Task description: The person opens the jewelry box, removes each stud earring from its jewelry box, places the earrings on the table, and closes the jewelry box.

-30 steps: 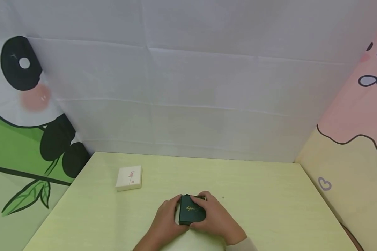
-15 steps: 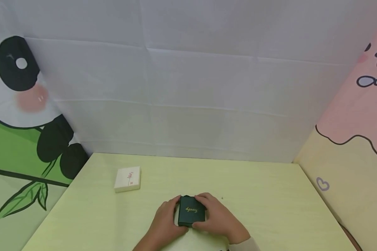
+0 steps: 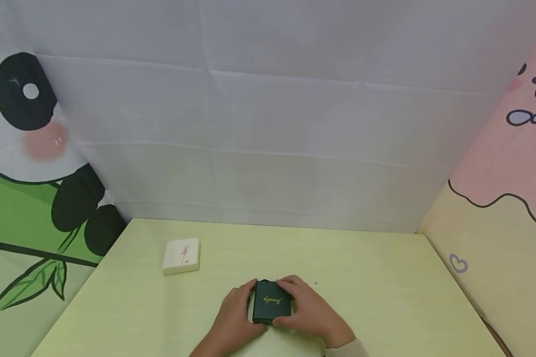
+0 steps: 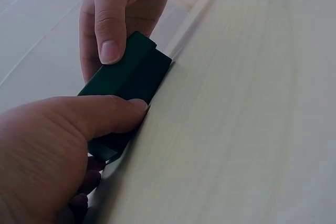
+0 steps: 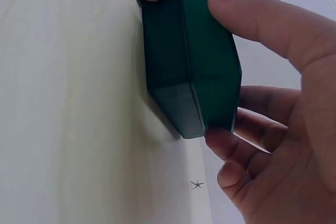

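Observation:
A small dark green jewelry box with gold lettering on its top sits low in the head view, between both hands. My left hand holds its left side; in the left wrist view the left thumb presses the lower part of the near side, close over the table. From the right, my right hand grips the upper part, with fingers at the back corner and thumb at the front. The right wrist view has the right thumb on the upper green part and fingertips at the opposite edge.
A white, flat box with a pink flower print lies on the pale yellow table, back left. Behind the table hangs a white cloth. Printed cartoon panels stand at the left and right sides.
The right hand's fingers have slid off the green box's top toward its right edge, uncovering the gold lettering. The left hand keeps its hold almost unmoved. Over the last half second little differs.

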Demonstrator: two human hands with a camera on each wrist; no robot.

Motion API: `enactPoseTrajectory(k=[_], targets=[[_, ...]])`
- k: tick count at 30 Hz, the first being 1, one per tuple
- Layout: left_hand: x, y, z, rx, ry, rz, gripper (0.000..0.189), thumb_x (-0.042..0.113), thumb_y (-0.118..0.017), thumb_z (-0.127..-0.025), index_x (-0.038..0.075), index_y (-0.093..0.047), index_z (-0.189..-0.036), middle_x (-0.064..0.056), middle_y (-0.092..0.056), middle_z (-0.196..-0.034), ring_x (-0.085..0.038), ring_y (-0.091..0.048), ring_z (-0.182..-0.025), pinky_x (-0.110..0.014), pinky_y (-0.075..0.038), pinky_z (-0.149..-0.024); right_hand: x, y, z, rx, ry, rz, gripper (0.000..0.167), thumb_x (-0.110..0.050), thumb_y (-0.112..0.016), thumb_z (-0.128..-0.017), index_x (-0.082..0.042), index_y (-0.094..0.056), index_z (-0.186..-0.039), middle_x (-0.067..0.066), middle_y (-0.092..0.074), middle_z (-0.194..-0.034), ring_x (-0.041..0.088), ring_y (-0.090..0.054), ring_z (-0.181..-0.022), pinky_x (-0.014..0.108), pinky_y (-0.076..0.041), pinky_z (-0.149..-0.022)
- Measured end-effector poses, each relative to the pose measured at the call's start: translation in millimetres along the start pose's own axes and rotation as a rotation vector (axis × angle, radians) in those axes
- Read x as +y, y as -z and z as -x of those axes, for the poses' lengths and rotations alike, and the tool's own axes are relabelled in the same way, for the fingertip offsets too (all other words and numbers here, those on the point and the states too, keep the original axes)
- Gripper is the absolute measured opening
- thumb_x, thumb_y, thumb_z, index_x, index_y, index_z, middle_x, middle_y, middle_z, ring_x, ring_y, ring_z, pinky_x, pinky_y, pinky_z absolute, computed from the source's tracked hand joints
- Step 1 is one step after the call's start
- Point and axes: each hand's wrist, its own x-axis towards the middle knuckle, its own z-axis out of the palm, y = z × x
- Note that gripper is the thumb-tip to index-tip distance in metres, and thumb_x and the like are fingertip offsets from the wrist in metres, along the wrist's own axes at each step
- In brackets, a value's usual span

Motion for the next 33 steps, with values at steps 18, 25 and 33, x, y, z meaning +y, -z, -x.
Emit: enactPoseTrajectory(k=[18, 25, 33], targets=[[0.5, -0.7, 1.1, 0.023, -0.009, -0.023, 0.100, 0.038, -0.092, -0.067, 0.004, -0.046, -0.149, -0.009, -0.059, -0.136, -0.025, -0.054, -0.114, -0.054, -0.044, -0.099, -2.7, -4.3, -2.6, 0.010, 0.010, 0.016, 0.082, -0.041, -0.089, -0.077, -0.007, -0.058, -0.145, -0.004, -0.052, -0.136, 0.013, -0.055, -0.117, 0.036, -0.048, -0.100], [0.1, -0.1, 1.3, 0.027, -0.013, -0.029, 0.099, 0.037, -0.092, -0.067, 0.005, -0.046, -0.149, -0.009, -0.059, -0.135, -0.024, -0.054, -0.113, -0.053, -0.044, -0.099, -4.3, -1.8, -1.8, 0.005, 0.019, -0.003, 0.083, -0.042, -0.090, -0.076, -0.007, -0.058, -0.145, -0.004, -0.052, -0.135, 0.014, -0.055, -0.116, 0.037, -0.049, -0.100], [1.7, 0.6, 1.5, 0.011, -0.006, -0.012, 0.100, 0.040, -0.091, -0.068, 0.007, -0.045, -0.151, -0.007, -0.058, -0.136, -0.023, -0.053, -0.114, -0.054, -0.043, -0.099, 0.2, -1.6, -1.7, 0.002, 0.006, -0.006, 0.083, -0.043, -0.090, -0.076, -0.009, -0.058, -0.145, -0.007, -0.051, -0.136, 0.013, -0.055, -0.119, 0.037, -0.047, -0.102]])
